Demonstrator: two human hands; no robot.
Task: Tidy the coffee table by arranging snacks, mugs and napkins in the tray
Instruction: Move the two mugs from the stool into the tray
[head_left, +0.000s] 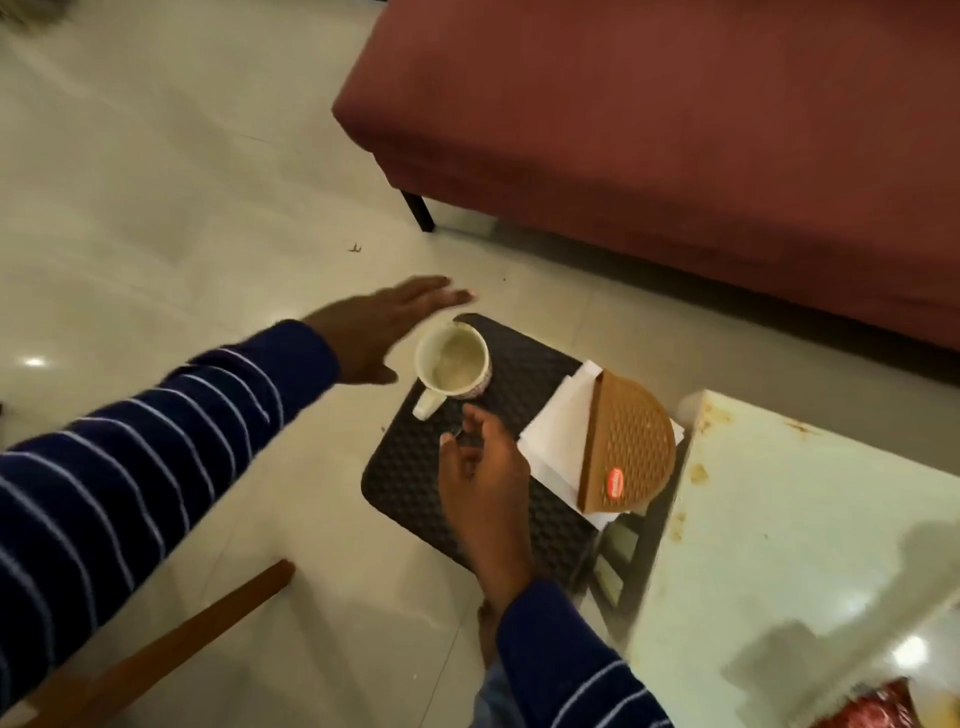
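Hands hover empty above the tray: left flat, right loosely curled.

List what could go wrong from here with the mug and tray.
1. The mug sits at the tray's far corner; the open left hand beside it could knock it off.
2. The napkin holder lies tilted over loose napkins at the tray's edge; lifting the tray may slide them off.

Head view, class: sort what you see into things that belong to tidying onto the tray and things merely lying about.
Belongs to the job:
black tray
mug
white napkins
brown napkin holder
left hand
right hand

Lying about:
red sofa
wooden stick
red packet
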